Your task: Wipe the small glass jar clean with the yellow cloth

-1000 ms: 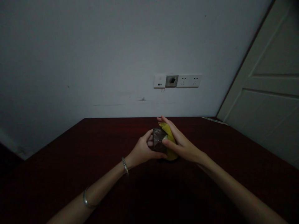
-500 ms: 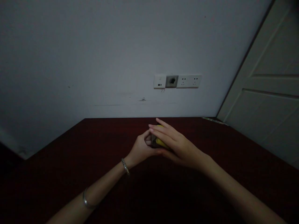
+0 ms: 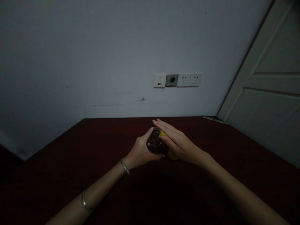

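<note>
Between my two hands, over the middle of the table, is a dark brown, glossy, rounded object [image 3: 154, 142] with a yellow part [image 3: 162, 133]. Its exact kind is hard to make out in the dim light. My left hand [image 3: 142, 149] curls round the brown side, thumb and fingers spread about it. Across the yellow side lies my right hand [image 3: 179, 140], its fingers bent over the top and hiding much of it. More yellow shows beneath the right palm.
The dark red table [image 3: 112, 134] meets a pale wall [image 3: 105, 56]. Sockets and a switch plate [image 3: 177, 80] sit on the wall above the table. A panelled white door [image 3: 269, 81] stands at the right, with a thin printed strip [image 3: 214, 120] near the back right corner.
The object has turned in my hands, so more of its glossy brown side shows. My left fingers have opened wider round it, and my right hand has shifted over the yellow part.
</note>
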Demonstrator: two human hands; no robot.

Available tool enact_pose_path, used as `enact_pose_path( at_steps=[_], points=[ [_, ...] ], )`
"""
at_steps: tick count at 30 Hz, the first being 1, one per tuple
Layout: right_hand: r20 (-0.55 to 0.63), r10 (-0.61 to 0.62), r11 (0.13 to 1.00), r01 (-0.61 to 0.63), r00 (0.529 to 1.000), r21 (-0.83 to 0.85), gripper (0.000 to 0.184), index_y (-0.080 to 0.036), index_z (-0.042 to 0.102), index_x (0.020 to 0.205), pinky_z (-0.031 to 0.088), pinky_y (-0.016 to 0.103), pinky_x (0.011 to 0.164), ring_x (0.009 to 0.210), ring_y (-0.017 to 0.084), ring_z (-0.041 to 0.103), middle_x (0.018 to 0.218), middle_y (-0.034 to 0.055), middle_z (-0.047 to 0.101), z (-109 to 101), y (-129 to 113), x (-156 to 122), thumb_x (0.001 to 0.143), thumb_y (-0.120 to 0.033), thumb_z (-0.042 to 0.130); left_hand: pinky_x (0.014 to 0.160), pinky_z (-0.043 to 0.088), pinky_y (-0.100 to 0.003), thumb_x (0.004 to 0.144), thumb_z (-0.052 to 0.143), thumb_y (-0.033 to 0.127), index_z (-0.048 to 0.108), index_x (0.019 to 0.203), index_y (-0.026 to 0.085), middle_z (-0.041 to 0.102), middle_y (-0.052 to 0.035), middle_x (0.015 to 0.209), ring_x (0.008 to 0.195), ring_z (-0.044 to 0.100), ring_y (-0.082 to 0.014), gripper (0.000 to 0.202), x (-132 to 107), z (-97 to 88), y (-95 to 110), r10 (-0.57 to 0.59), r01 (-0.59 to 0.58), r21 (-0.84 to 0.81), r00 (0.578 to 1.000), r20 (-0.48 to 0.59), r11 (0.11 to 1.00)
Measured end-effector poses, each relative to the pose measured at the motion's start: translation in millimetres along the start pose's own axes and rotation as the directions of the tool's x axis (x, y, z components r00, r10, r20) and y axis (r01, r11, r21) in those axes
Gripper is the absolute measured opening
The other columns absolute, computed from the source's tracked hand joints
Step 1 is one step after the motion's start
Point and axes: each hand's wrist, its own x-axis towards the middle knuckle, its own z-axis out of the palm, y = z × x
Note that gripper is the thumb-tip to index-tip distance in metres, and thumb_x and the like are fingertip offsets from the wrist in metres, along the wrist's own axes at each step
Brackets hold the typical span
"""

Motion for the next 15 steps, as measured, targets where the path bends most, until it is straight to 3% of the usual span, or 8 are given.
enact_pose_path(
  at_steps=[3, 7, 11, 15],
  points=[
    [-0.031, 0.130, 0.987, -0.127, 0.991, 0.099, 0.043, -0.026, 0.037, 0.139, 0.031, 0.050, 0.111, 0.132, 0.021, 0.039, 0.142, 0.0048, 0.044, 1.9, 5.3, -1.1, 0.096, -0.030, 0.037, 0.095, 0.047, -0.042, 0.056, 0.081, 0.029, 0.043, 0.132, 0.013, 0.061, -0.0164, 0.120, 0.110, 0.058, -0.0312, 0.087, -1.1, -0.3, 0.7, 0.159, -0.159, 0.148, 0.987, 0.007, 0.976],
    [-0.070, 0.254, 0.952, -0.237, 0.965, 0.196, 0.039, -0.026, 0.047, 0.133, 0.036, 0.050, 0.107, 0.126, 0.021, 0.047, 0.135, 0.0050, 0.053, 4.4, 7.5, -0.6, 0.096, -0.035, 0.038, 0.096, 0.047, -0.041, 0.060, 0.079, 0.031, 0.041, 0.133, 0.008, 0.059, -0.0195, 0.122, 0.111, 0.058, -0.0313, 0.086, 0.0, 0.0, 0.7, 0.222, -0.231, 0.233, 0.973, 0.064, 0.945],
    [-0.046, 0.168, 0.982, -0.164, 0.985, 0.093, 0.041, -0.024, 0.044, 0.136, 0.033, 0.051, 0.110, 0.131, 0.021, 0.041, 0.139, 0.0048, 0.048, 3.3, 5.6, 0.0, 0.097, -0.032, 0.036, 0.096, 0.047, -0.041, 0.057, 0.081, 0.032, 0.038, 0.135, 0.007, 0.056, -0.0208, 0.126, 0.113, 0.057, -0.0323, 0.092, 2.4, 2.0, -0.2, 0.209, -0.217, 0.244, 0.976, 0.062, 0.945],
    [0.022, 0.018, 0.994, -0.016, 1.000, -0.105, 0.042, -0.019, 0.043, 0.136, 0.031, 0.050, 0.111, 0.136, 0.021, 0.033, 0.141, 0.0065, 0.046, 0.3, -1.3, 0.1, 0.095, -0.026, 0.038, 0.086, 0.052, -0.041, 0.056, 0.082, 0.032, 0.039, 0.134, 0.009, 0.062, -0.0185, 0.118, 0.104, 0.062, -0.0317, 0.091, 0.7, 4.0, -2.1, 0.118, -0.125, 0.230, 0.992, 0.045, 0.965]
  ],
)
